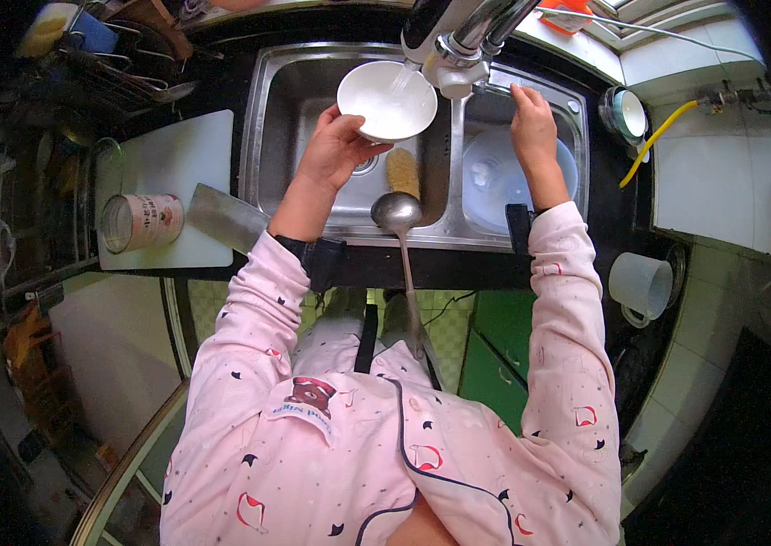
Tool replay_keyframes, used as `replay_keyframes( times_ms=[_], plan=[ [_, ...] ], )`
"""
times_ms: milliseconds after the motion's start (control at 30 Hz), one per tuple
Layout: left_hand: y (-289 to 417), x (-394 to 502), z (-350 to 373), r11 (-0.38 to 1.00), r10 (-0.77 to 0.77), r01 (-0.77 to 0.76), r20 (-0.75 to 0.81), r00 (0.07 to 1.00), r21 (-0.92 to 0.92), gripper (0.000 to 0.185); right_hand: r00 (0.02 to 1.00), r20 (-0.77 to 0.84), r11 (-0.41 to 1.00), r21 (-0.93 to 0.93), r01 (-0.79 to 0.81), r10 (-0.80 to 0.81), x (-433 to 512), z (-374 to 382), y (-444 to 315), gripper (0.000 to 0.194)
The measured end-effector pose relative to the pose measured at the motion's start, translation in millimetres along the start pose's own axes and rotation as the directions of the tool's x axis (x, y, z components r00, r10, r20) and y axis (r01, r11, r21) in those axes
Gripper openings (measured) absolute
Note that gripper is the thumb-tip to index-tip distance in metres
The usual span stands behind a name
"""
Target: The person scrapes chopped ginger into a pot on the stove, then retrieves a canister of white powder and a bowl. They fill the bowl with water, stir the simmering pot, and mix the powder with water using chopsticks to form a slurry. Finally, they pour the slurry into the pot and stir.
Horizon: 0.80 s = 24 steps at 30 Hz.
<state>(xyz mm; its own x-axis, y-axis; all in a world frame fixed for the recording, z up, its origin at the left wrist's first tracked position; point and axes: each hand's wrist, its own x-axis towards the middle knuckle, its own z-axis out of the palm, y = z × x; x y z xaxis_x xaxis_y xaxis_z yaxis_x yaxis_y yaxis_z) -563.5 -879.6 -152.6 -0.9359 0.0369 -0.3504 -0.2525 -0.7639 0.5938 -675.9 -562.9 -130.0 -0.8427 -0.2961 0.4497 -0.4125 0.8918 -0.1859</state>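
Observation:
My left hand (338, 147) grips the near rim of a white bowl (385, 112), tilted over the left basin of the steel sink (351, 240). Water runs from the faucet (450, 68) into the bowl. My right hand (533, 130) has its fingers on the faucet's lever (495, 89), above the right basin. Below the bowl, a tan scrubbing sponge (402, 172) lies in the left basin. A metal ladle (396, 211) rests across the sink's front edge, its long handle sticking out towards me. Under my right wrist, a translucent plastic basin (484, 184) sits in the right compartment.
On the left, a white cutting board (211, 157) bears a jar with a printed label (153, 220) and a cleaver (227, 217) pointing towards the sink. Stacked bowls (631, 115) and a yellow hose (662, 140) are at right. A plastic jug (641, 283) stands nearer me.

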Motion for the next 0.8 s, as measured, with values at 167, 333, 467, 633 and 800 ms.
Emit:
replay_keyframes(
  times_ms=[167,333,467,633,800],
  plan=[
    [2.2,3.9,-4.4,1.000,0.010,-0.010,0.013,1.000,-0.003,0.060,0.999,-0.035,0.999,0.028,-0.035,0.036,-8.0,-9.7,0.6,0.034],
    [-0.7,6.4,-7.1,1.000,0.014,-0.014,-0.006,1.000,0.010,0.061,0.995,0.013,0.995,0.019,-0.097,0.097,-7.9,-20.0,8.0,0.026],
    [-5.9,8.0,-6.0,1.000,0.007,-0.006,-0.037,0.999,0.019,0.062,0.994,0.013,0.994,0.003,-0.106,0.106,-5.2,-22.9,11.0,0.020],
    [-6.9,8.2,-2.3,0.999,-0.003,0.005,-0.041,0.999,0.035,0.063,0.994,0.014,0.994,-0.005,-0.107,0.107,-2.3,-22.1,13.2,0.019],
    [-7.3,8.1,2.2,0.996,0.030,-0.025,-0.062,0.998,0.080,0.055,0.995,0.015,0.995,-0.021,-0.100,0.101,0.9,-19.0,16.3,0.018]
  ],
)
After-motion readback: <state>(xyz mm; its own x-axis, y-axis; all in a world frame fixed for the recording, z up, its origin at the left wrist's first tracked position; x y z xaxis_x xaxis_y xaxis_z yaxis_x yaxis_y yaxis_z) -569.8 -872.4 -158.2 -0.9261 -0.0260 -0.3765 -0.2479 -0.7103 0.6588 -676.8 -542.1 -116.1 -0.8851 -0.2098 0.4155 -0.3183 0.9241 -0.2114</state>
